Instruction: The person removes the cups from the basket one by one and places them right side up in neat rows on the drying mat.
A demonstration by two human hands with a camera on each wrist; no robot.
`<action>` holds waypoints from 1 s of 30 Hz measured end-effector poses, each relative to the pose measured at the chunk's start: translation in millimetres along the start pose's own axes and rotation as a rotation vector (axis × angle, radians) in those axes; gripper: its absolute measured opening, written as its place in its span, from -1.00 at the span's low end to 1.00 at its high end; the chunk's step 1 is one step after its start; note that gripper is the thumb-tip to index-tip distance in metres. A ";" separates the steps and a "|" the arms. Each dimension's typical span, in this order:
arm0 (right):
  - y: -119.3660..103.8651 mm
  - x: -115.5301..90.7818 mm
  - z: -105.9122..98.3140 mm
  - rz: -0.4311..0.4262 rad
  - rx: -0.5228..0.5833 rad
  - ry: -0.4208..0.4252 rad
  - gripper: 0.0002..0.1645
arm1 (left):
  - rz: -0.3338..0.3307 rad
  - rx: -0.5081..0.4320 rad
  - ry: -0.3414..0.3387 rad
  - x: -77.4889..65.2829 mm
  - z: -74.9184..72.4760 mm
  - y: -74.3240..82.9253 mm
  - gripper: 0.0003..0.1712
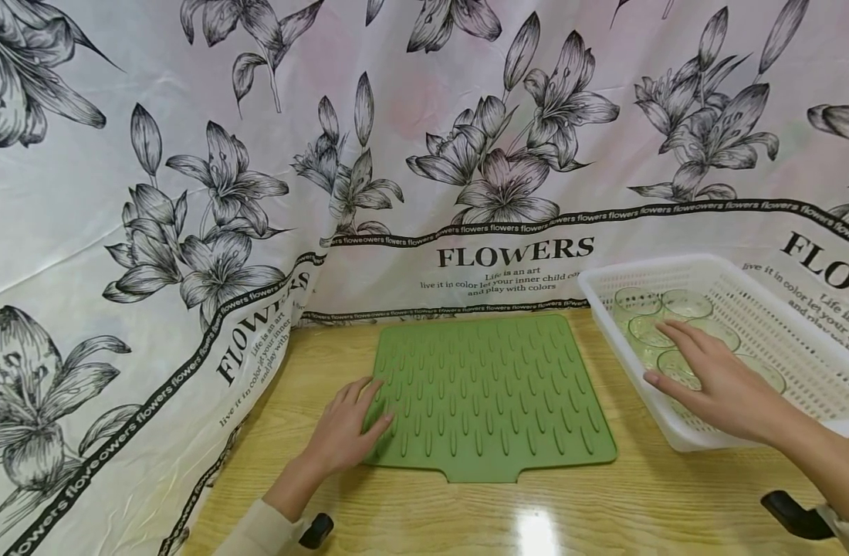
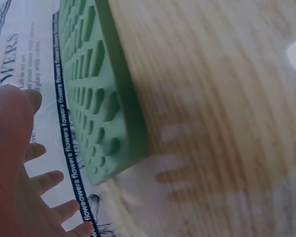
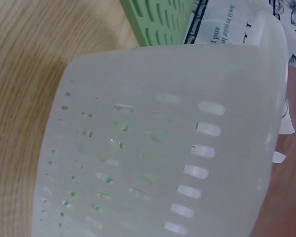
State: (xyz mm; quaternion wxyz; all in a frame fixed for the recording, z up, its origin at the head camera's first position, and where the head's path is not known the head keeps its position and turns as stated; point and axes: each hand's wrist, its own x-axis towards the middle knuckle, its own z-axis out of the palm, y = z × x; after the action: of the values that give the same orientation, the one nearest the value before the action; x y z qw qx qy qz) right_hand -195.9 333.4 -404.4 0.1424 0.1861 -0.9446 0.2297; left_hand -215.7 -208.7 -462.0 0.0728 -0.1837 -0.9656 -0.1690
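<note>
A green silicone drying mat with raised ridges lies on the wooden table. My left hand is at the mat's left edge in the head view, fingers spread and relaxed; the left wrist view shows the fingers holding nothing. To the right stands a white perforated plastic basket with several clear glass cups inside. Over these cups my right hand reaches with straight fingers, overlapping some of them. The basket's wall fills much of the right wrist view and hides most of that hand.
Behind and to the left, a white cloth printed with flowers and lettering hangs down to the wooden table. The basket's far side sits close to this cloth. A bright reflection shows near the table's front.
</note>
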 end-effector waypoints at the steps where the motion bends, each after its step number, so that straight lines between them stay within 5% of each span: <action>1: 1.1 -0.7 0.4 0.003 0.005 0.000 0.00 | -0.001 -0.003 0.000 -0.6 0.8 -0.7 -0.27; 30: 20.7 -10.9 10.4 0.117 0.049 -0.040 0.04 | -0.021 0.065 -0.099 -13.8 23.2 -16.4 -0.27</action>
State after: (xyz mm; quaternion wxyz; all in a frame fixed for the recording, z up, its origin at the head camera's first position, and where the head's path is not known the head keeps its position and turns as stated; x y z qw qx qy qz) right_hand -196.7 348.5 -425.0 0.1051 0.1384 -0.9506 0.2571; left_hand -211.0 -219.5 -491.3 0.0289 -0.1793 -0.9749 -0.1290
